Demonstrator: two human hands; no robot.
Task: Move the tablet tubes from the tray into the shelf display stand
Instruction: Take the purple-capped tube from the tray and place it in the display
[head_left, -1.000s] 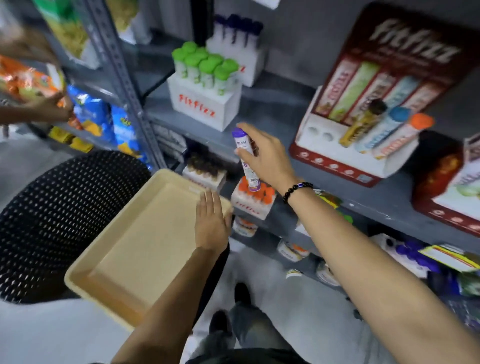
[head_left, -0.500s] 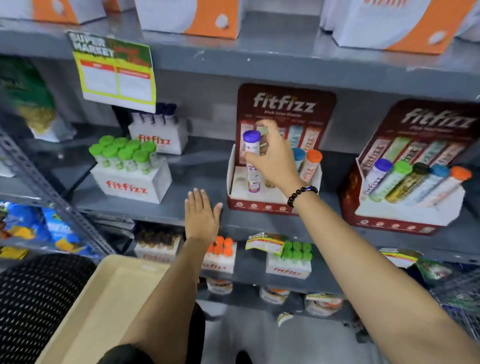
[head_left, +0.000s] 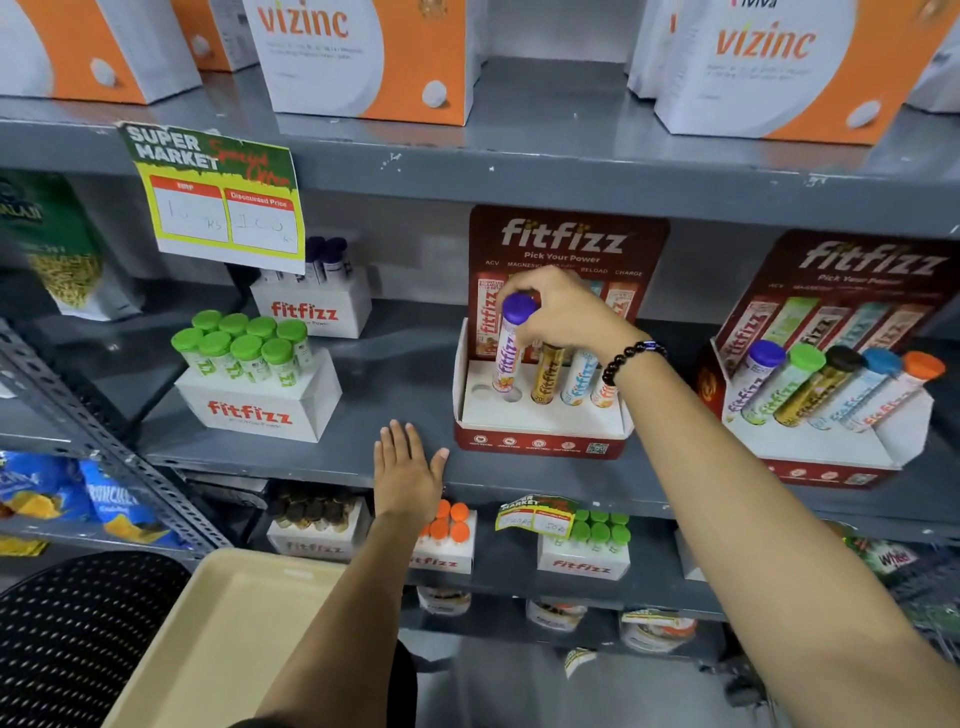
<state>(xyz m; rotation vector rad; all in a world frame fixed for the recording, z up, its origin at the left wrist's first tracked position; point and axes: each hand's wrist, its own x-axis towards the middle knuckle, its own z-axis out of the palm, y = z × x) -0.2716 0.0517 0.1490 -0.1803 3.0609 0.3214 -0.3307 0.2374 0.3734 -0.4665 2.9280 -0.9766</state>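
The purple-capped white tablet tube (head_left: 508, 347) stands nearly upright with its foot in the second hole from the left of the red and white cardboard display stand (head_left: 540, 422); the right hand (head_left: 563, 312) grasps it at the cap, fingers (head_left: 524, 287) curled over the top; a black bead bracelet (head_left: 631, 356) circles that wrist. The hole at the stand's far left (head_left: 481, 391) is bare; to the tube's right stand a gold tube (head_left: 546, 375), a pale blue tube (head_left: 579, 378) and an orange-printed tube (head_left: 605, 391), the last partly hidden by the wrist. The stand sits on the grey metal shelf (head_left: 395, 379); the left hand (head_left: 408, 475) lies flat and released, fingers spread, on the shelf's front edge just left of the stand. Further left sits a white box of green-capped tubes (head_left: 254, 382); to the right a second red stand (head_left: 831, 384) holds five tubes. The beige plastic tray (head_left: 218, 639) sits low in the view, below the left forearm, on a black perforated surface (head_left: 72, 629).
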